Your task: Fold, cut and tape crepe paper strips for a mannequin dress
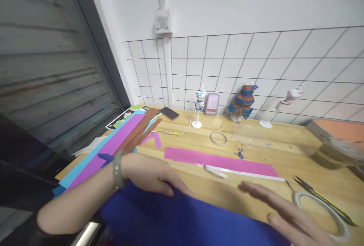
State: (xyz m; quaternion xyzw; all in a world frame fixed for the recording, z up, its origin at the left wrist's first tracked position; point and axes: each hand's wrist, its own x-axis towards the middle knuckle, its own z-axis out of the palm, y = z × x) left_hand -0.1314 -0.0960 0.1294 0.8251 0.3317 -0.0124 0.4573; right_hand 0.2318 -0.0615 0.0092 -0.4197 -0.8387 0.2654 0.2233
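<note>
A large dark blue sheet (182, 219), felt or paper, fills the bottom middle and runs out of frame. My left hand (150, 172) grips its upper left edge, with some fingers hidden behind it. At the sheet's right side is my right hand (287, 213), slightly blurred, its fingers stretched and apart; whether it touches the sheet I cannot tell. Beyond both hands a pink strip (218, 161) lies flat on the table, with a white tape strip (244, 172) along its near edge, partly peeled at the left.
A tape roll (320, 212) and scissors (324, 198) lie at right. Coloured sheets (113, 139) are piled at left, beside a dark phone (170, 113). White stands (196, 124) line the wall; one bears brown and blue bows (244, 103). A clear container (338, 153) stands far right.
</note>
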